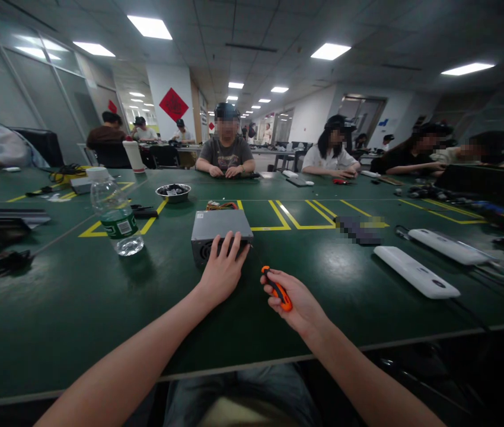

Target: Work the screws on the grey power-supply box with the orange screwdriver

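A grey metal computer power supply point(220, 224) lies on the green table in front of me. A dark fan grille is on its near side, and coloured wires come out behind it. My left hand point(223, 267) rests on its near top edge, fingers stretched out and slightly apart. To the right of the box, my right hand point(299, 299) is closed around an orange and black screwdriver point(281, 295) held by its handle. No shaft can be made out. The screwdriver is apart from the power supply.
Left of the power supply stands a water bottle point(121, 222), with a metal bowl point(172, 192) of small parts behind. White power banks point(416, 273) with cables lie at right, near a blurred dark object point(359, 230). A person point(226, 145) sits opposite; others work along the table.
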`<state>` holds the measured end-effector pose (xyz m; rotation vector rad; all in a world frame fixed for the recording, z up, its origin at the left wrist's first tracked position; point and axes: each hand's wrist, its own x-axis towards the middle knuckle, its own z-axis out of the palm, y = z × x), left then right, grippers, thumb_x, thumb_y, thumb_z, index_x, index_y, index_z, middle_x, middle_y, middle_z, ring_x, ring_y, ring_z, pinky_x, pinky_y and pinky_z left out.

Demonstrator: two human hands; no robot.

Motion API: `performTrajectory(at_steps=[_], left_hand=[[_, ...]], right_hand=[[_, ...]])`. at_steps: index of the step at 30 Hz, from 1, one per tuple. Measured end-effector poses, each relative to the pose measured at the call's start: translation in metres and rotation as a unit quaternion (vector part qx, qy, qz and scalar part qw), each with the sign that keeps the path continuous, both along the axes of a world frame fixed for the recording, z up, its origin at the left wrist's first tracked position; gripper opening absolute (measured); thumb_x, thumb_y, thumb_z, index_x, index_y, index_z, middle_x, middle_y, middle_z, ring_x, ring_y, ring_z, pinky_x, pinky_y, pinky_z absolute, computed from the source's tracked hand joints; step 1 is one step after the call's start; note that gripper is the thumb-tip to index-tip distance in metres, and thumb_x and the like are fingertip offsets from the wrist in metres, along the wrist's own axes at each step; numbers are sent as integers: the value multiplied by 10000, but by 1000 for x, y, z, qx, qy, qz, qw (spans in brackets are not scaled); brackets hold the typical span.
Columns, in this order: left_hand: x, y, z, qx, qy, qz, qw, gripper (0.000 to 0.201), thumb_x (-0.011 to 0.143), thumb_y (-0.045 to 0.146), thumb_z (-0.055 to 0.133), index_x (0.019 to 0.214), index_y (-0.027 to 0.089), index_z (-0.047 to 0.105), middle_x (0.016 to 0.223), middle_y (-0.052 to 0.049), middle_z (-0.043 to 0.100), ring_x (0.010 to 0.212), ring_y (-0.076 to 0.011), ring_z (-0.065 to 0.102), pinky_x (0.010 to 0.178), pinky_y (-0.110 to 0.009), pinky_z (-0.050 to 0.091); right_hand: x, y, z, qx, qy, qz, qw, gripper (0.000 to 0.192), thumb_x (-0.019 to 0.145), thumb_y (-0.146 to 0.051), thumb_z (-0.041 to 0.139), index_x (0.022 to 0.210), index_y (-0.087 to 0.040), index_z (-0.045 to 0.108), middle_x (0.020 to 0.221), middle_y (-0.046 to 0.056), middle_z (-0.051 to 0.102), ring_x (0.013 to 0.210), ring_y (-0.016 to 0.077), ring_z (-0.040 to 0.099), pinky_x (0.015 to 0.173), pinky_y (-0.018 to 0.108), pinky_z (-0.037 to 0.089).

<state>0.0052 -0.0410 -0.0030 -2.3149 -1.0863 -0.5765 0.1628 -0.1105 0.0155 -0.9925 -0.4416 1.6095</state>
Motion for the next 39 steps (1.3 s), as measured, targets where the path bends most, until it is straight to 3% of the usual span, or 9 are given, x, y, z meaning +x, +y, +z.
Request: performTrajectory(at_steps=[3,9,33,39], left_hand=[[-1,0,-1,-2,4,3,1000,493,793,182,468,1286,180,448,1410,-161,314,1311,-332,242,1049,-526,180],[-1,0,0,-3,-7,-2,1000,482,791,189,472,1274,181,466,1409,-151,323,1308,-324,246,1054,-516,176],[-3,-1,1,-9,-1,3,1000,482,804,197,459,1286,195,442,1406,-148,321,1302,-323,256,1050,-513,182],[-2,0,-1,-12,1,7,1000,489,787,212,492,1275,205,451,1415,-144,306,1309,-322,242,1054,-513,176]], right_hand=[[-2,0,1,-14,22,6,1000,38,785,-95,525,788,-123,550,686,48,608,475,48,500,325,94,343],[-10,0,4,-23,79,18,996,163,860,-120,397,757,-131,523,646,18,559,398,19,404,256,79,251],[-5,4,-4,-32,79,21,996,97,824,-101,457,753,-142,509,603,-10,513,392,26,405,246,86,246],[-10,3,-2,-30,70,-10,997,96,766,-46,518,715,-127,520,605,4,531,408,34,448,260,92,277]])
